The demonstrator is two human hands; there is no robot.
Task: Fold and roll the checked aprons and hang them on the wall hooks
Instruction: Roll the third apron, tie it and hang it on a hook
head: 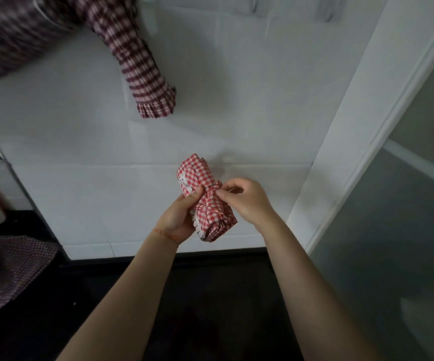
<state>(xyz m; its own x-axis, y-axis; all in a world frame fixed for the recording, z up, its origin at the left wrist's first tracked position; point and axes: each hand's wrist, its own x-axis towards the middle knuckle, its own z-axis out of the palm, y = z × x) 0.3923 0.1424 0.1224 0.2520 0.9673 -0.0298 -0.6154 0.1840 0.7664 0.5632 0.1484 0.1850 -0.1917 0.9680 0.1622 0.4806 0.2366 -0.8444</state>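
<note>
The left hand (178,217) grips the red roll (205,196), whose long axis runs near to far; the right hand (247,201) pinches its tie (217,188) at the middle.

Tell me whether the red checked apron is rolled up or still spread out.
Rolled up. The red checked apron is a tight bundle, cinched by a tie at its middle, held between the left hand and right hand.

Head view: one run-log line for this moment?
red apron roll: tied, unhung | left hand: grips roll | right hand: pinches tie | dark apron: hangs on wall
</note>
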